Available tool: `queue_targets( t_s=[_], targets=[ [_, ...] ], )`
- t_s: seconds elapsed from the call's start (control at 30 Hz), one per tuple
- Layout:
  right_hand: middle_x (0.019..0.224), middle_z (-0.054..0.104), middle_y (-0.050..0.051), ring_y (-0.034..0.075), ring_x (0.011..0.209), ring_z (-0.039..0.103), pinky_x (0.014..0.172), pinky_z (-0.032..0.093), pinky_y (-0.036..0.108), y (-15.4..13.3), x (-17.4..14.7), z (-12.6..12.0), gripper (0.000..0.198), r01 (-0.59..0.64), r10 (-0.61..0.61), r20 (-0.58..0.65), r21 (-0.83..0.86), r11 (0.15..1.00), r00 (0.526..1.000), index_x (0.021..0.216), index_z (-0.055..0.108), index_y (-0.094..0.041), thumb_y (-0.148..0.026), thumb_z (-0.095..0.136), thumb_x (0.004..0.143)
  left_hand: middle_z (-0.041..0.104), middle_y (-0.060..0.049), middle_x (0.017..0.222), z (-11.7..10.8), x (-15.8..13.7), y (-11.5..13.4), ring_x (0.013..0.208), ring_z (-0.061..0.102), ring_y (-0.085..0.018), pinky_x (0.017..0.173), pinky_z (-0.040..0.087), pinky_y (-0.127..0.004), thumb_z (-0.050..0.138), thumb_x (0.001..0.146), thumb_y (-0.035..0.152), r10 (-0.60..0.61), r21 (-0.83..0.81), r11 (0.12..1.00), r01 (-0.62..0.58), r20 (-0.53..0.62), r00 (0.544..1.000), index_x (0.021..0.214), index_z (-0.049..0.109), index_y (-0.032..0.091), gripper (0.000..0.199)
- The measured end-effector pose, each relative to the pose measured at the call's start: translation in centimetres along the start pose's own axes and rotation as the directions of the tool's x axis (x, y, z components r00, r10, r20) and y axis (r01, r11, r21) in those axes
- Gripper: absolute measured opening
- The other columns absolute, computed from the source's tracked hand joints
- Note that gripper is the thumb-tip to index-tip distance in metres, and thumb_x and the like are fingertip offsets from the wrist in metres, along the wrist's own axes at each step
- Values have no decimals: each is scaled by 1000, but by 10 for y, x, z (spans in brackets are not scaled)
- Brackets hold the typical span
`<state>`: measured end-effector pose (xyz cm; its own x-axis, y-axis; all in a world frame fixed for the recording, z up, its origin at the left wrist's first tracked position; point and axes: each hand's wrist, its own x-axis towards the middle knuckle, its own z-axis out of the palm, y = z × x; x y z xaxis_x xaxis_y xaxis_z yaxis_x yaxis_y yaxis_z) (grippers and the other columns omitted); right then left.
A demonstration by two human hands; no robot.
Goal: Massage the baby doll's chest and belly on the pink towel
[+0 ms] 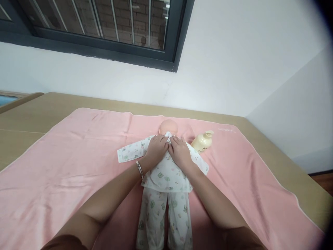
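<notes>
A baby doll [168, 126] lies on its back in the middle, its bald head pointing away from me. It wears a white long-sleeved pajama top [166, 178] with small green and pink prints. Matching pajama pants [153, 211] cover its legs. My left hand [156, 148], with a silver bangle at the wrist, is closed on the top's front just below the collar. Beside it, almost touching, my right hand [180, 150] grips the same front edge. The fingertips meet at the neckline, and what lies under them is hidden. The doll's hands do not show.
A pale yellow pump bottle [203, 142] stands or leans just right of the doll's shoulder. Under everything spreads a wrinkled pink blanket [85, 149] on a wooden tabletop [28, 111]. A white wall [221, 62] and a dark-framed barred window [145, 57] rise behind.
</notes>
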<state>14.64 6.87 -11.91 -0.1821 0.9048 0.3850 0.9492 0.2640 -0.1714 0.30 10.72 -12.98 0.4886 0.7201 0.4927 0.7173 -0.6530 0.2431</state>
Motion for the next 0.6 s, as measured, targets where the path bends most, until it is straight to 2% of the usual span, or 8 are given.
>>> queue_targets(
  t_s=[0.13, 0.27, 0.43, 0.6],
  targets=[
    [127, 65, 9, 22, 124, 54, 107, 39, 36, -6, -6, 0, 33, -44, 46, -73, 28, 999, 996, 119, 64, -17, -24, 39, 98, 64, -8, 92, 0, -5, 3, 91, 57, -24, 84, 45, -38, 42, 96, 22, -20, 60, 998, 25, -78, 997, 90, 60, 18, 19],
    [131, 63, 8, 24, 127, 53, 102, 43, 34, -10, -9, 2, 34, -158, 159, -90, 15, 987, 983, 121, 64, -17, -27, 42, 97, 61, -8, 82, 0, -8, 6, 84, 56, -24, 77, 44, -38, 43, 96, 26, -87, 128, 986, 105, -140, 986, 79, 56, 19, 23],
    [136, 59, 11, 26, 129, 51, 105, 42, 36, -10, -8, 2, 42, -222, 221, -46, 1, 975, 974, 131, 58, -13, -29, 43, 95, 61, -8, 85, -2, -8, 9, 86, 56, -25, 77, 44, -38, 46, 93, 26, -128, 135, 980, 148, -145, 981, 80, 57, 19, 19],
    [139, 55, 17, 30, 133, 46, 113, 33, 41, -4, -6, 4, 47, -174, 174, -28, -3, 985, 984, 133, 55, -5, -30, 42, 95, 63, -9, 91, -5, -5, 7, 90, 56, -25, 82, 45, -38, 47, 92, 26, -154, 117, 980, 162, -71, 985, 87, 61, 18, 17]
  ],
)
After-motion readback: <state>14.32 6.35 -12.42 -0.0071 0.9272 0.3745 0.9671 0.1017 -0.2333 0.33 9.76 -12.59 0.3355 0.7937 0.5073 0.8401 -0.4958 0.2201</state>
